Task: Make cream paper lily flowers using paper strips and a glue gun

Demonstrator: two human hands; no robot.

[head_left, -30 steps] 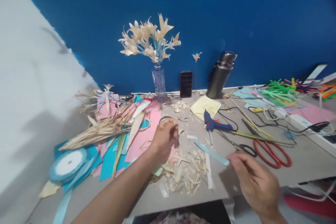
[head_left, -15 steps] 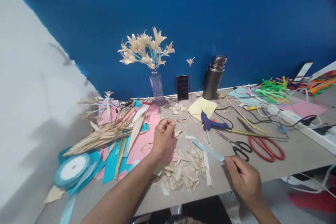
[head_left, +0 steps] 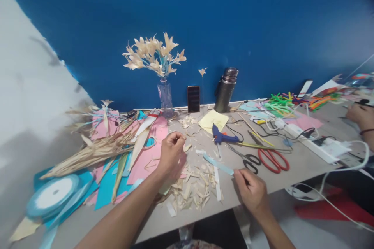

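Observation:
My right hand (head_left: 251, 191) pinches one end of a short light blue ribbon strip (head_left: 218, 165), which stretches out to the left just above the table. My left hand (head_left: 172, 149) is closed with thumb and fingertips together; whatever it may grip is too small to make out. Beneath and between the hands lies a heap of dried husk scraps (head_left: 194, 188). A blue glue gun (head_left: 224, 136) rests beyond the ribbon, on the edge of a yellow paper. Black-handled scissors (head_left: 249, 160) and red-handled scissors (head_left: 274, 160) lie past my right hand.
A bottle (head_left: 165, 99) holds pale husk flowers (head_left: 154, 52), beside a phone (head_left: 193, 99) and a steel flask (head_left: 227, 89). Leftward lie a ribbon spool (head_left: 43, 198) and dried husks (head_left: 87, 155). Rightward are a power strip (head_left: 311, 144), cables, and another person's hand (head_left: 360, 116).
The view has swung to the right, so everything sits further left and another person's hand has come in at the right edge. My hands keep nearly the same pose, the ribbon strip still in the right.

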